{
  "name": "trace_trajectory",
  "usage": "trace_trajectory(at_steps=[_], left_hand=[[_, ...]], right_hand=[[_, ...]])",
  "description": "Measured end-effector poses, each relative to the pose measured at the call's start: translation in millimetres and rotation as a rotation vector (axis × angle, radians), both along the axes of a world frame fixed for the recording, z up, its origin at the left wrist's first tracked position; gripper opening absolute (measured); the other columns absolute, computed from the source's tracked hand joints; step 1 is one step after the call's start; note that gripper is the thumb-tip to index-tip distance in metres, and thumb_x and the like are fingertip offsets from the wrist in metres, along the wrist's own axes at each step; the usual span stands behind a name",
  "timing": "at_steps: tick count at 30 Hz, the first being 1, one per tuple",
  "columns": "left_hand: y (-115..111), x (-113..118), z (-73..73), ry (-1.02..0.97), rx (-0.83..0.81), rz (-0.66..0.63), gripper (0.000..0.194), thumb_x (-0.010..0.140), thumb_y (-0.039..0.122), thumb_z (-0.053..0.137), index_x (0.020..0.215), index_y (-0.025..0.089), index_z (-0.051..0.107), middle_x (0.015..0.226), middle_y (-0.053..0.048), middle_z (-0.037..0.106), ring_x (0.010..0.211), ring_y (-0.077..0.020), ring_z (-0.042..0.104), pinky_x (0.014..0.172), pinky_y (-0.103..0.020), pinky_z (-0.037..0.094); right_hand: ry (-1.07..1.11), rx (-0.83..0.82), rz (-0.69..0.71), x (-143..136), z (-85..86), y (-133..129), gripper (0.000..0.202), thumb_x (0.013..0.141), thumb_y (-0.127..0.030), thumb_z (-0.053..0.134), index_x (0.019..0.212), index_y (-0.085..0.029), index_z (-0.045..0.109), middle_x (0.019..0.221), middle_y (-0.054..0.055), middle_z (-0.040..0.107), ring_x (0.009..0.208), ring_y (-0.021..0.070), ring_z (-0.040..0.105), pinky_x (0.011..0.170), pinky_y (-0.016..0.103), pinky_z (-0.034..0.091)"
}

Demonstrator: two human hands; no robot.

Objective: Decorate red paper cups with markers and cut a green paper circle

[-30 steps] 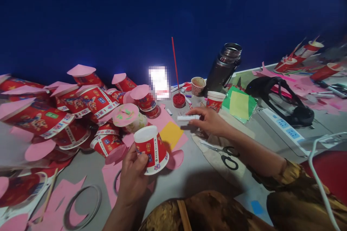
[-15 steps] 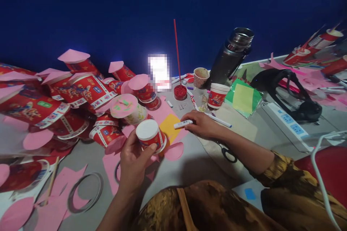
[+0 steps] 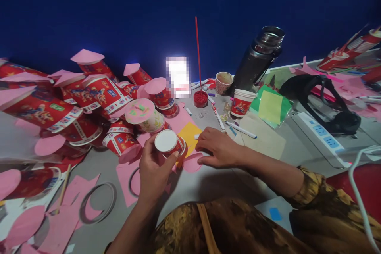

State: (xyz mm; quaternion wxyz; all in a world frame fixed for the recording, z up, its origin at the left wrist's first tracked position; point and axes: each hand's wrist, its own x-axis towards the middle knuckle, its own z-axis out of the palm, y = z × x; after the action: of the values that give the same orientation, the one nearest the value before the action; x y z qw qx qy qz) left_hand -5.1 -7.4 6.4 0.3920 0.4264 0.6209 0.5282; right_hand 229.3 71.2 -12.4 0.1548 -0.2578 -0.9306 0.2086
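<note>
My left hand (image 3: 156, 168) is wrapped round a red paper cup (image 3: 176, 149) turned upside down, its white base (image 3: 166, 141) facing up. My right hand (image 3: 218, 149) rests low over the table just right of the cup. Its thumb is apart from the fingers and reaches the edge of a pink paper disc (image 3: 192, 162). One end of a white marker-like stick (image 3: 196, 137) pokes out beside the right fingers; the rest is hidden under the hand. Beneath lies a sheet of yellow paper (image 3: 189, 130).
Red cups with pink paper tops (image 3: 104, 93) crowd the left side. A tape roll (image 3: 111, 202) lies at lower left. Behind stand a red pot (image 3: 200, 99) with an upright stick, stacked cups (image 3: 241, 105) and a dark thermos (image 3: 253, 63). A power strip (image 3: 321, 139) is at right.
My right hand has come down and slightly toward me, from holding the white stick in plain view to the edge of the pink disc. My left hand still holds the cup.
</note>
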Motion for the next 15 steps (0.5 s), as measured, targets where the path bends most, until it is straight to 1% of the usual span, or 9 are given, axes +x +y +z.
trace_trajectory(at_steps=[2,3,6,8,9,13,15], left_hand=[[0.3,-0.4,-1.7,0.038,-0.009,0.010,0.055,0.079,0.034,0.084,0.128,0.026,0.060,0.134,-0.007,0.070,0.127,-0.0286,0.065,0.118,-0.051,0.047],[0.6,-0.4,-3.0,0.063,-0.012,0.018,0.056,0.078,0.034,0.084,0.128,0.026,0.060,0.133,-0.007,0.070,0.126,-0.0289,0.066,0.117,-0.051,0.048],[1.6,1.2,-7.5,0.099,0.004,0.030,0.058,0.075,0.034,0.084,0.127,0.025,0.061,0.131,-0.008,0.071,0.123,-0.0295,0.067,0.113,-0.050,0.050],[2.2,3.8,-9.7,0.096,0.027,0.024,0.058,0.074,0.033,0.083,0.127,0.024,0.061,0.131,-0.009,0.071,0.122,-0.0293,0.068,0.111,-0.049,0.052],[2.4,5.4,-10.2,0.100,0.033,0.022,0.058,0.074,0.033,0.083,0.127,0.024,0.061,0.131,-0.010,0.071,0.121,-0.0293,0.068,0.110,-0.049,0.053],[2.6,12.9,-9.3,0.180,0.019,0.014,0.057,0.072,0.033,0.082,0.125,0.022,0.062,0.128,-0.011,0.073,0.119,-0.0312,0.071,0.107,-0.050,0.056],[2.9,16.5,-9.0,0.206,0.003,-0.043,0.058,0.072,0.032,0.081,0.126,0.022,0.063,0.130,-0.012,0.074,0.123,-0.0326,0.071,0.110,-0.052,0.055]], right_hand=[[-0.067,0.049,-0.003,-6.1,-3.2,-4.4,0.038,0.098,-0.054,0.073,0.104,-0.017,0.075,0.103,0.014,0.072,0.098,0.0305,0.057,0.086,0.043,0.046],[-0.086,0.070,-0.013,-8.4,-5.1,-5.5,0.035,0.099,-0.052,0.072,0.103,-0.017,0.075,0.103,0.014,0.071,0.097,0.0301,0.057,0.085,0.043,0.045],[-0.077,0.112,-0.065,-10.3,-9.0,-5.3,0.020,0.101,-0.035,0.069,0.092,-0.018,0.072,0.095,0.011,0.070,0.092,0.0276,0.055,0.081,0.040,0.043],[-0.017,0.149,-0.158,-6.6,-9.0,-2.6,0.013,0.098,-0.025,0.070,0.087,-0.019,0.069,0.091,0.010,0.069,0.089,0.0265,0.055,0.080,0.039,0.042],[0.023,0.176,-0.223,-3.7,-8.3,-0.8,0.011,0.096,-0.023,0.070,0.086,-0.020,0.067,0.090,0.009,0.069,0.088,0.0263,0.055,0.079,0.039,0.042],[0.203,0.309,-0.504,8.3,-3.1,7.6,0.014,0.097,-0.023,0.069,0.085,-0.022,0.063,0.086,0.007,0.069,0.086,0.0271,0.057,0.079,0.041,0.043],[0.286,0.370,-0.577,10.7,-0.7,10.3,0.014,0.098,-0.022,0.069,0.086,-0.023,0.062,0.086,0.007,0.071,0.088,0.0278,0.060,0.080,0.042,0.045]])
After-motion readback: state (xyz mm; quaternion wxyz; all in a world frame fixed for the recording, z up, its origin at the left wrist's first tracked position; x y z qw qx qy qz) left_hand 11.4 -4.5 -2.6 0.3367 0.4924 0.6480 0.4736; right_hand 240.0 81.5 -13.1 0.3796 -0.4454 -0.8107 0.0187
